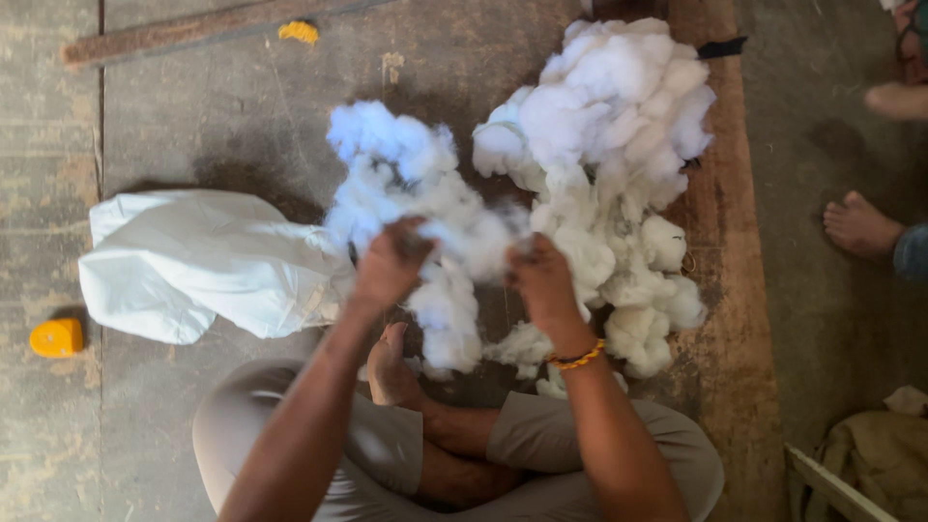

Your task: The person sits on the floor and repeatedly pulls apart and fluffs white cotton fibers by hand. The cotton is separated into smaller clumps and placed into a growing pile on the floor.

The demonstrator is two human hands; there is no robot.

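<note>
Between the two hands, just above the person's crossed legs, a clump of white stuffing fibre (454,261) is stretched apart, the left hand (389,263) and the right hand (543,280) each clenched on one end of it. By the look of it little is teased out yet: most of the fluffy pile (604,145) lies bunched on the floor beyond the hands. A white fabric case (193,261) lies limp and seemingly unfilled at the left, near a small orange object (56,337).
</note>
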